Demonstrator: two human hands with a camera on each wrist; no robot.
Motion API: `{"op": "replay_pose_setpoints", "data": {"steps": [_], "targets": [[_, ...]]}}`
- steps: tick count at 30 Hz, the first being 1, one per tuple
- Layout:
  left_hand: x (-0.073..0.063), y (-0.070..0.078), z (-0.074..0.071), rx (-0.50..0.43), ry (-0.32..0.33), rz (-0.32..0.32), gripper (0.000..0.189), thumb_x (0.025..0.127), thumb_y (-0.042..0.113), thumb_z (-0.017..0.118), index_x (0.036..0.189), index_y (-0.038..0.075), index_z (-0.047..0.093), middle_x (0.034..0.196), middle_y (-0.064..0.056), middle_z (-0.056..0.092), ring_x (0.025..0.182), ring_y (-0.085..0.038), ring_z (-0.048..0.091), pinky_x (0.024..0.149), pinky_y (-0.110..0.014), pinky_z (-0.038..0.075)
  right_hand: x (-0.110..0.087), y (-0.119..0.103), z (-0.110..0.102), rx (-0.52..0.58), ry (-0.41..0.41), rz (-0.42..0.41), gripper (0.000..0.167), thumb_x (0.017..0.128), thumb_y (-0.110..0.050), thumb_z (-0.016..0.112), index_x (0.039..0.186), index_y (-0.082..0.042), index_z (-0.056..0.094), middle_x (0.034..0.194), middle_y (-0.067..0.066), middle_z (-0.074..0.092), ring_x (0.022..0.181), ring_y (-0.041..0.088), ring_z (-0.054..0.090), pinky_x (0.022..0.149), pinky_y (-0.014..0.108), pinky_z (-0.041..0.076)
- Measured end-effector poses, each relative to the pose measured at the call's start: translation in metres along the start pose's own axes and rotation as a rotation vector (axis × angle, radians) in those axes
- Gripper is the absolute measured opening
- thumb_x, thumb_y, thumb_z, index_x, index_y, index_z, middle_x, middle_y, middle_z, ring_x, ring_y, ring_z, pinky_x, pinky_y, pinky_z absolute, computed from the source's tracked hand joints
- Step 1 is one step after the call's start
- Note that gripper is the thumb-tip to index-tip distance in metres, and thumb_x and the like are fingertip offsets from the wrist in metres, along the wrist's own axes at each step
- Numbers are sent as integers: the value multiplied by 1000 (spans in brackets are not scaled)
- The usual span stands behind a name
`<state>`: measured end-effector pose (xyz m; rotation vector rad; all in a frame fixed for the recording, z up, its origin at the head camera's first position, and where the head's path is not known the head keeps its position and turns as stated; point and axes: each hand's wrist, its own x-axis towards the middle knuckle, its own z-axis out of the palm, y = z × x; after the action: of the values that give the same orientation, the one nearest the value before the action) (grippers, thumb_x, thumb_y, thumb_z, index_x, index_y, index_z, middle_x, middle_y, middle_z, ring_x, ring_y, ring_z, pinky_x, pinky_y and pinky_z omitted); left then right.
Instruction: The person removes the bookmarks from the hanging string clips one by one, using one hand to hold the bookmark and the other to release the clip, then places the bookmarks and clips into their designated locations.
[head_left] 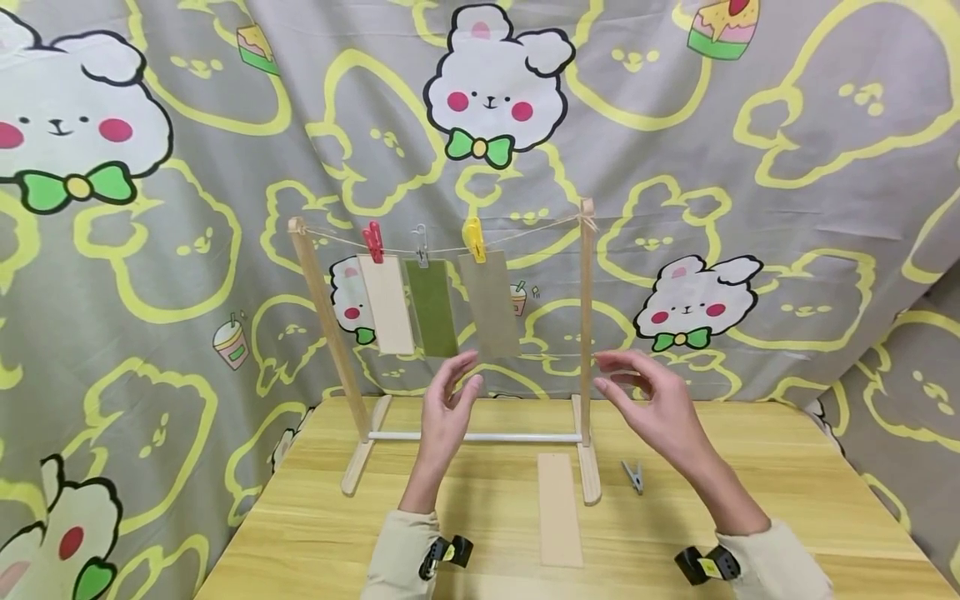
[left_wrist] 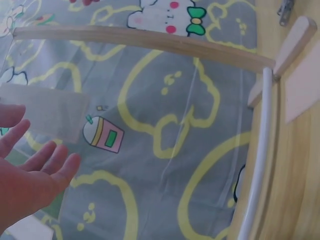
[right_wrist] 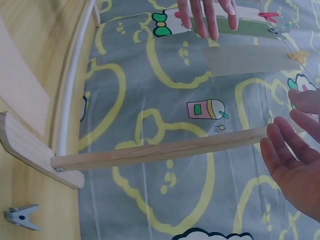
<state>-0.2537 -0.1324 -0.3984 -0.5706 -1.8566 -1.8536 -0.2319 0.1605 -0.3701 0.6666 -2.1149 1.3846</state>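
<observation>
A string on a wooden frame (head_left: 587, 325) carries three hanging strips. A red clothespin (head_left: 373, 242) holds the cream strip (head_left: 386, 304), a grey clothespin (head_left: 422, 248) the green strip (head_left: 432, 308), and a yellow clothespin (head_left: 475, 240) the grey-brown strip (head_left: 491, 304). My left hand (head_left: 448, 408), fingers loosely bent, is in front of the green and grey-brown strips with nothing in it. Beside the right post, my right hand (head_left: 660, 404) is raised, thumb and fingers apart, and holds nothing. On the table lie a peach strip (head_left: 560, 508) and a loose grey clothespin (head_left: 633, 477).
A white rod (head_left: 480, 437) joins the frame's two wooden feet low over the wooden table (head_left: 300, 533). The left post (head_left: 326, 325) leans slightly in the head view. Behind the frame hangs a grey curtain (head_left: 525, 183) with cartoon prints.
</observation>
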Motion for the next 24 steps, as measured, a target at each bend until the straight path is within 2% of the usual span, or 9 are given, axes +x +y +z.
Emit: {"op": "replay_pose_setpoints", "data": {"steps": [4,8,12,15,19,24], "targets": [[4,0,0,-8,-8,-10,39,101,4,64,138,-3,57,144,-22,55,136,-37,51,108,-34,49,6,-4,-1,-8,-11,-37,34,92,-1,76,124,-11,70,115,-1,69,103,14,67,93,24,56],[7,-1,0,-23,-5,-13,39,100,2,63,139,-4,56,145,-21,55,137,-44,47,109,-36,48,12,-8,0,-34,-18,-61,37,90,0,77,124,-13,70,113,0,69,102,18,68,92,23,56],[10,-3,1,-25,10,-17,39,100,1,64,138,-3,57,144,-21,56,137,-46,46,108,-36,49,18,-11,1,-59,-20,-82,37,90,-2,78,125,-11,70,115,1,70,102,18,68,92,23,56],[12,-4,1,-31,4,-16,40,100,1,64,139,-2,56,145,-19,56,138,-43,46,110,-40,47,23,-13,1,-64,-27,-104,37,90,-3,79,125,-9,70,117,4,70,103,17,68,93,25,56],[14,-7,1,-45,-12,-6,41,100,1,63,140,0,55,147,-17,55,140,-36,46,114,-48,43,31,-16,2,-80,-40,-146,39,89,-4,80,126,-11,70,117,7,70,104,23,67,93,28,57],[19,-10,4,-68,-18,-7,41,101,3,62,141,3,55,149,-12,54,141,-28,46,117,-51,38,41,-20,3,-101,-37,-208,41,88,-1,80,126,-12,69,119,2,69,103,29,67,92,32,57]]}}
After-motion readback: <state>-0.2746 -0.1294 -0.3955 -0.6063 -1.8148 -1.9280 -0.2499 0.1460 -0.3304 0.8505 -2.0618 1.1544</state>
